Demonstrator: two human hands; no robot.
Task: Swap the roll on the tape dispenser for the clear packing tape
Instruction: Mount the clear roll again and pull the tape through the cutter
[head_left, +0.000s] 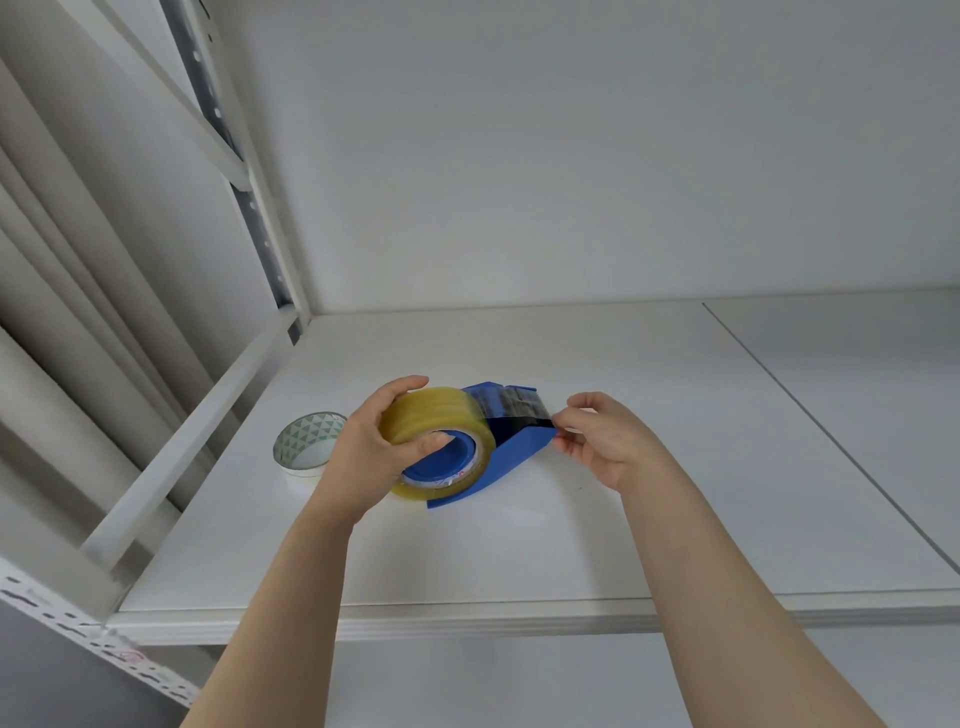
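A blue tape dispenser (511, 453) lies on the white shelf (623, 467). The clear, yellowish packing tape roll (441, 415) sits on its blue hub. My left hand (371, 447) grips this roll from the left, thumb on the lower inner edge. A strip of clear tape (511, 404) runs from the roll's top across the dispenser's front. My right hand (602, 439) pinches the strip's free end between thumb and fingers at the dispenser's right tip. A second roll (306, 442), white with a green triangle pattern inside, lies flat to the left of my left hand.
The shelf's front edge (467, 618) runs below my forearms. A white metal rail (192, 441) and a perforated upright (249, 197) border the shelf on the left. A seam (810, 415) splits the shelf surface at the right. The back wall stands behind.
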